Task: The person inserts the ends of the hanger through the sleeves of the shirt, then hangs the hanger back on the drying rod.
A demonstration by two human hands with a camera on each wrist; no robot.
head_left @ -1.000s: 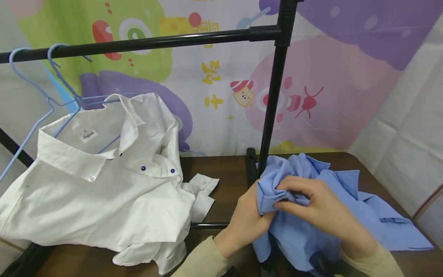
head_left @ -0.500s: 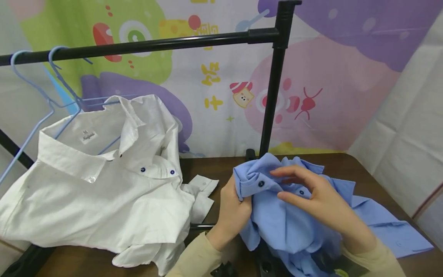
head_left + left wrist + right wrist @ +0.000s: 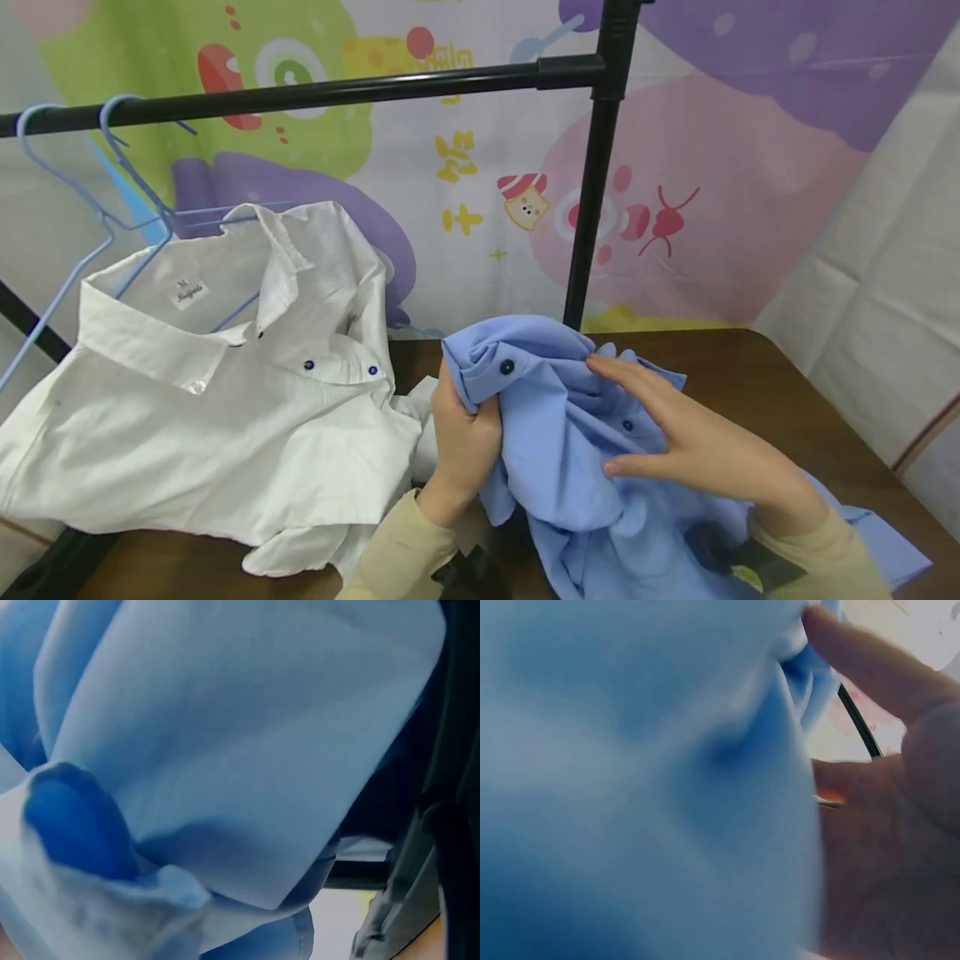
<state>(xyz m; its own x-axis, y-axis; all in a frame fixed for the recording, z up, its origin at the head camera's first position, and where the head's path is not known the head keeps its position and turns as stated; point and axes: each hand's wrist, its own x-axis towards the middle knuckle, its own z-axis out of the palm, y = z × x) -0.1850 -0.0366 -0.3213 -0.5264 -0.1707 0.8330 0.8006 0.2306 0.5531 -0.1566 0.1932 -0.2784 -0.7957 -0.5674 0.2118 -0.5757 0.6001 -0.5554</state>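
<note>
A crumpled blue button-up shirt (image 3: 555, 442) hangs from my left hand (image 3: 465, 442), which grips a bunched, folded part of it near a dark button (image 3: 507, 367). My right hand (image 3: 697, 437) lies spread over the shirt's right side, fingers fairly straight and thumb apart, fingertips right at the cloth. Between them a second dark button (image 3: 628, 425) shows. Loose blue cloth (image 3: 255, 742) fills most of the left wrist view. In the right wrist view the palm and thumb of the right hand (image 3: 877, 855) stand beside the shirt fabric (image 3: 645, 765).
A white shirt (image 3: 225, 417) hangs at the left on a blue hanger (image 3: 157, 208) from a black rack bar (image 3: 337, 93). The rack's upright post (image 3: 594, 200) rises behind the blue shirt. Beneath is a brown table (image 3: 750, 358), backed by a printed curtain (image 3: 450, 275).
My left hand has moved left, drawing the bunched blue shirt with it. The right hand has gone from pinching the cloth to spread fingers. More buttons show, and the shirt's right end has slid left.
</note>
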